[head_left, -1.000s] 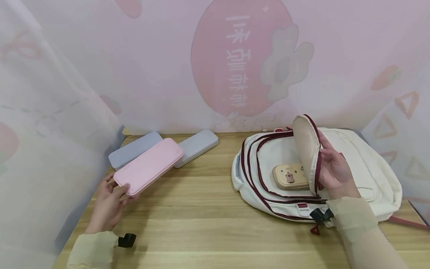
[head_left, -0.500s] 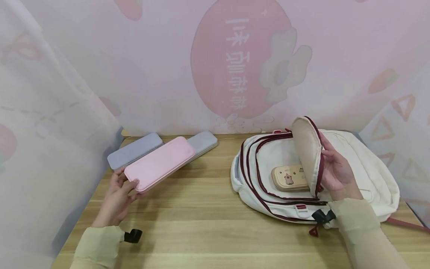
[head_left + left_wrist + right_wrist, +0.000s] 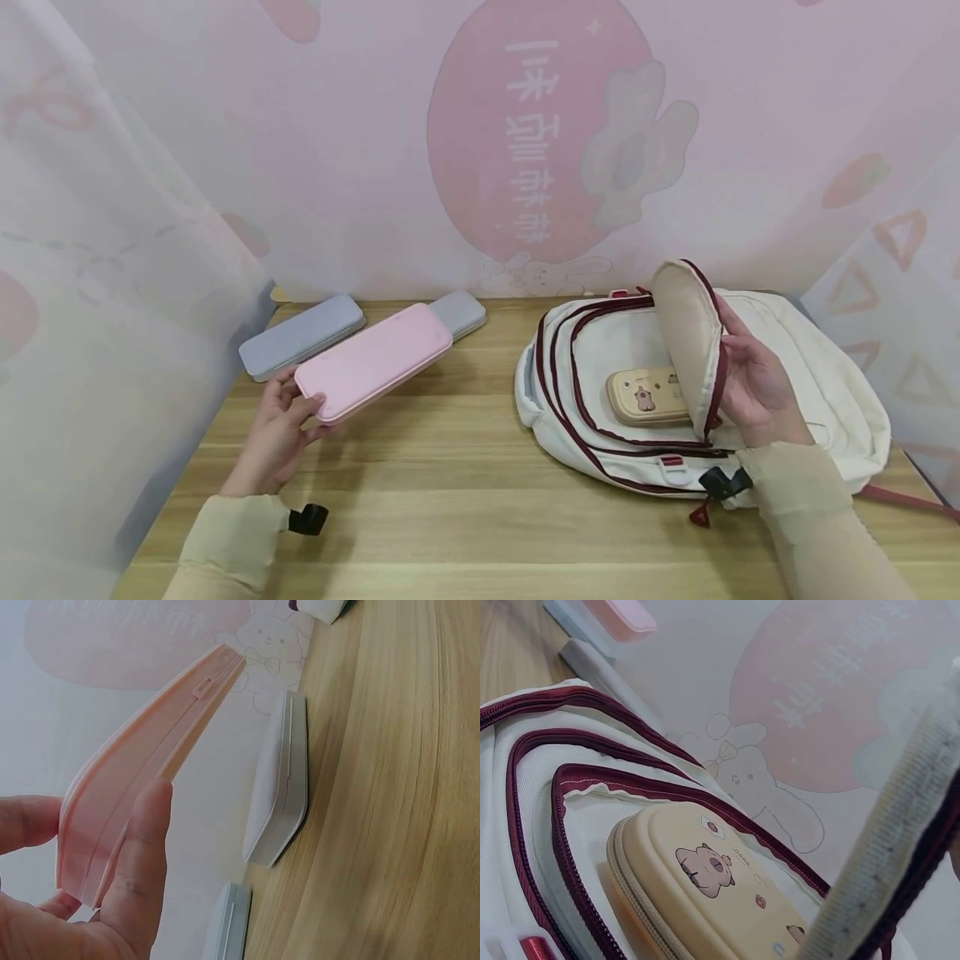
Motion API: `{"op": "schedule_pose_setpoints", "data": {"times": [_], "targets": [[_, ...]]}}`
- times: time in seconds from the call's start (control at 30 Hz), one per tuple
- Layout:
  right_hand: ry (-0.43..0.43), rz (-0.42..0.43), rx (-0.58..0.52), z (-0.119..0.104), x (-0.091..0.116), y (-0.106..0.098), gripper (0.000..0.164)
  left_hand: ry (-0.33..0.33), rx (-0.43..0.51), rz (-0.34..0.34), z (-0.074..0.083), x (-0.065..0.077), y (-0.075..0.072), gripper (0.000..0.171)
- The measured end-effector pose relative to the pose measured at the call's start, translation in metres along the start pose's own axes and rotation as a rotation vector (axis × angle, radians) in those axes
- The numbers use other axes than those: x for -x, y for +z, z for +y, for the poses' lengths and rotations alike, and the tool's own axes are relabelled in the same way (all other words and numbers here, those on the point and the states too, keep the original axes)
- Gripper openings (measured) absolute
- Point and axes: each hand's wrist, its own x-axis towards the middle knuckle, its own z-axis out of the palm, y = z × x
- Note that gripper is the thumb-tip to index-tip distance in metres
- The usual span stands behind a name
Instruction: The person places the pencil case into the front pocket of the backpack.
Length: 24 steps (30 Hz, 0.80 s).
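My left hand pinches the near end of a slim pink pencil case, thumb on one face and fingers on the other. In the left wrist view the pink case hangs in the air, clear of the table. On the right, my right hand holds up the unzipped front flap of a white backpack with dark red zips. Inside that pocket lies a cream zipped pencil case printed with small brown animals, its far end hidden by the flap.
Two slim cases rest at the back left of the wooden table: a blue-grey case and a paler grey case, partly covered by the pink one in the head view. A printed curtain rises behind. A red strap trails from the backpack.
The left hand has carried the pink pencil case to the right, uncovering more of the blue-grey case and hiding more of the pale grey one. The right hand keeps the flap raised.
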Motion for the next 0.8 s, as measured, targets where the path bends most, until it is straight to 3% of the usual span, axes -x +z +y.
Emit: {"op": "schedule_pose_setpoints", "data": {"times": [0.8], "targets": [[0.007,-0.005,0.038,0.007,-0.006,-0.001,0.054,-0.060,-0.018,-0.036,-0.005,-0.013,0.028,0.056]]}}
